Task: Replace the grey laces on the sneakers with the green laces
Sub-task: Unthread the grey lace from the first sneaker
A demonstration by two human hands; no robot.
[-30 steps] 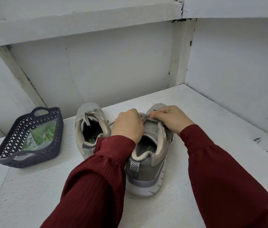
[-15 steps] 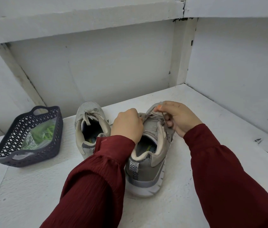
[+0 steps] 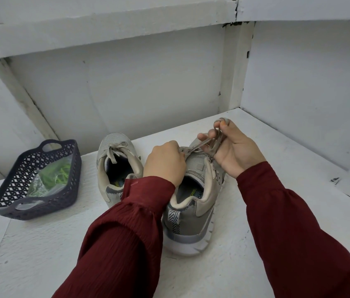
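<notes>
My left hand (image 3: 165, 162) is pinching the flat grey lace (image 3: 197, 146) on the soft grey shoe (image 3: 193, 224). My right hand (image 3: 237, 151) is gripping its floppy loops. The stringy green laces (image 3: 60, 172) are lying in the holey dark basket (image 3: 51, 208).

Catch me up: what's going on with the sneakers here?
A person is undoing the grey lace on the nearer sneaker. The left hand pinches the lace at the top of the tongue, and the right hand holds loops of it pulled up and to the right. The other sneaker is laced and tied. The green laces sit bagged in the basket, untouched.
</notes>
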